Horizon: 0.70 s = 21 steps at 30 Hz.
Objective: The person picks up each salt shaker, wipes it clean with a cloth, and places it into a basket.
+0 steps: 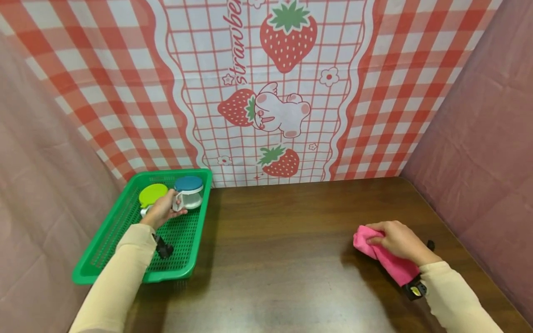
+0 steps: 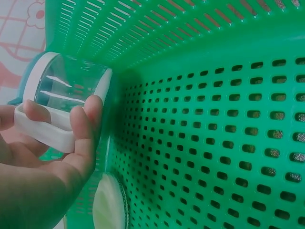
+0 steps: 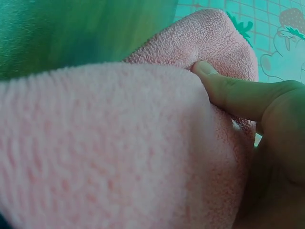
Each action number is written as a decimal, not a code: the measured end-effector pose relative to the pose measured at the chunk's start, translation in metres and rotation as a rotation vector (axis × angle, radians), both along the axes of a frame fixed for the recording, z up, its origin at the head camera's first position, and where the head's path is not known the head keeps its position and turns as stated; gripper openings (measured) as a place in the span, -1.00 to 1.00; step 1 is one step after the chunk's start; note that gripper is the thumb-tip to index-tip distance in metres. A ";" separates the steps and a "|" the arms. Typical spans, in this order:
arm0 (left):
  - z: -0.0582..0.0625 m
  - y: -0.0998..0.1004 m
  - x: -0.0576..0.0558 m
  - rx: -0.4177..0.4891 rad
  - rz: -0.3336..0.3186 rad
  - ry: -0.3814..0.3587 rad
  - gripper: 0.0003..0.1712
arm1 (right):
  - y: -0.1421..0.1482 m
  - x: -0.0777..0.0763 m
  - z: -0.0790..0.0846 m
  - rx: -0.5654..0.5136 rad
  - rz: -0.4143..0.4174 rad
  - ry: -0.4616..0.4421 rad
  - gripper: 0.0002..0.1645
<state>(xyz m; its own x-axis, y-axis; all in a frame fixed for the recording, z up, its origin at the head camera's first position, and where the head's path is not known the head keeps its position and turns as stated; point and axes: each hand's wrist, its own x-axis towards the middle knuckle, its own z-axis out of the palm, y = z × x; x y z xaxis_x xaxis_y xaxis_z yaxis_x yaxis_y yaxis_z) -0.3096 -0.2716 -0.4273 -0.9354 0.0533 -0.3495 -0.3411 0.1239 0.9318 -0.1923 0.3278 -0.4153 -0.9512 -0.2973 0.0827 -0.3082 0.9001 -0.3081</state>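
Note:
Inside the green basket (image 1: pixel 202 240), my left hand (image 1: pixel 163 210) grips the white handle (image 2: pixel 45 126) of a clear jar (image 1: pixel 192 200) with a blue lid (image 1: pixel 189 183). Fingers curl through and round that handle in the left wrist view. Just left of it stands a second jar with a lime-green lid (image 1: pixel 153 194), partly hidden by my hand. On the right side of the table, my right hand (image 1: pixel 395 238) holds a folded pink cloth (image 1: pixel 393 266), thumb pressed into its fuzzy fabric (image 3: pixel 109 138). Part of the cloth hangs down toward the wrist.
The basket sits at the left of the brown wooden table (image 1: pixel 275 259), its far rim close to the back curtain (image 1: pixel 266 157) printed with strawberries. Pink drapes (image 1: pixel 470 138) hang at both sides. A black wrist camera (image 1: pixel 164 248) is strapped to my left wrist.

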 end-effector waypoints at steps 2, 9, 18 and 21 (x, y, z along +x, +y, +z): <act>0.000 0.000 0.001 -0.008 -0.017 0.004 -0.67 | 0.000 0.000 -0.004 0.008 0.000 -0.009 -0.58; -0.002 -0.004 0.003 -0.065 -0.091 -0.024 -0.63 | 0.000 0.002 -0.019 0.031 -0.011 -0.030 -0.55; -0.002 -0.005 0.001 -0.074 -0.105 -0.055 -0.60 | 0.000 0.002 -0.029 0.032 -0.038 -0.012 -0.45; -0.002 -0.005 0.001 -0.060 -0.097 -0.075 -0.60 | -0.002 0.003 -0.032 0.042 -0.049 -0.026 -0.40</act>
